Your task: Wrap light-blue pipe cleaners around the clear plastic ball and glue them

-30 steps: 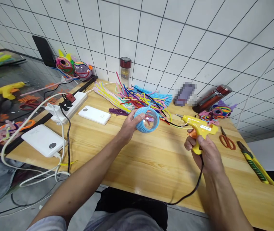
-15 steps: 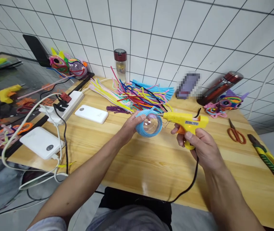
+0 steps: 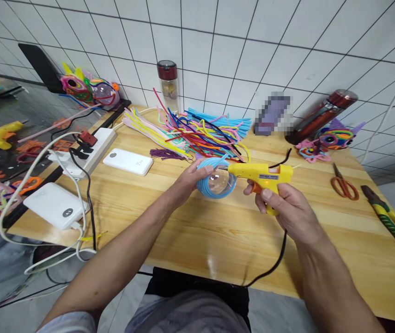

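My left hand (image 3: 192, 181) is closed on the left side of a clear plastic ball wrapped in blue pipe cleaner (image 3: 202, 188). Its thumb presses on the blue coils near the top, and a bare see-through part of the ball shows at the middle. A yellow glue gun (image 3: 258, 172) is gripped in my right hand (image 3: 282, 206), with fingers at the orange trigger. The gun points left, and its metal nozzle meets the upper edge of the blue coils; whether it touches them I cannot tell. A black cord hangs from its handle.
Behind the ball lies a heap of coloured pipe cleaners (image 3: 200, 134). White power banks (image 3: 128, 161) and a power strip (image 3: 96, 150) with cables sit left. Scissors (image 3: 344, 185), pliers (image 3: 389, 219), a thermos (image 3: 325, 115) and a decorated fish (image 3: 336, 135) are right. A glass bottle (image 3: 168, 88) stands behind.
The glue gun has moved left, its nozzle now further over the top of the blue coils. My left hand keeps its hold on the ball. The view has shifted slightly.
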`<state>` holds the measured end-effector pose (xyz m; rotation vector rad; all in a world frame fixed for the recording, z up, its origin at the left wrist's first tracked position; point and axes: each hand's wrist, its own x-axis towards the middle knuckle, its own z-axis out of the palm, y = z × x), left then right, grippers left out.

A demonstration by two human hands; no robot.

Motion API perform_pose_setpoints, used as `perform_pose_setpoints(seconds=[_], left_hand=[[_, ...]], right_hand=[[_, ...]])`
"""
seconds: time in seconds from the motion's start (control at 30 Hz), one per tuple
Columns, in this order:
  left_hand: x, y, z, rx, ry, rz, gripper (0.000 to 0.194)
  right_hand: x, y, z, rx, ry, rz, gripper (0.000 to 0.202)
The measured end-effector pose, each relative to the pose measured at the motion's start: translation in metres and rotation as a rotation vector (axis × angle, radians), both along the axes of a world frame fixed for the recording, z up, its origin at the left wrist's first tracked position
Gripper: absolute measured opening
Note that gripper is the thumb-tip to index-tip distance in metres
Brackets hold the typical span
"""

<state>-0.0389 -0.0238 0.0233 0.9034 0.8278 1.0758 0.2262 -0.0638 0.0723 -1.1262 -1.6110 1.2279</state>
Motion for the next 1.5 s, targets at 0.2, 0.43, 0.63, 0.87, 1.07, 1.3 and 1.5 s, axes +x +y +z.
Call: perform_pose_setpoints(seconds=[0.2, 0.43, 0.63, 0.87, 1.07, 1.3, 1.5], left_hand=[[-0.001, 0.000, -0.002, 0.000, 0.022, -0.009, 0.067], [-0.003, 0.002, -0.011, 0.057, 0.025, -0.030, 0.066], [-0.002, 0.001, -0.009, 0.080, 0.068, -0.021, 0.069], [-0.002, -0.001, 0.000, 0.086, 0.078, -0.031, 0.068], [-0.002, -0.001, -0.003, 0.103, 0.090, -0.037, 0.069], [-0.002, -0.001, -0.004, 0.102, 0.089, -0.046, 0.067], [-0.003, 0.000, -0.005, 0.121, 0.108, -0.040, 0.066]], right_hand=[[0.000, 0.001, -0.002, -0.003, 0.000, -0.003, 0.044], [0.001, 0.000, -0.001, -0.011, 0.009, -0.018, 0.044], [-0.001, 0.000, -0.001, -0.010, 0.048, -0.008, 0.037], [0.001, 0.000, -0.002, 0.001, 0.029, 0.011, 0.035], [0.000, -0.002, -0.003, 0.010, 0.038, -0.016, 0.036], [0.002, -0.001, -0.005, 0.022, -0.017, -0.015, 0.038], [0.002, -0.003, -0.007, 0.021, -0.034, -0.038, 0.038]])
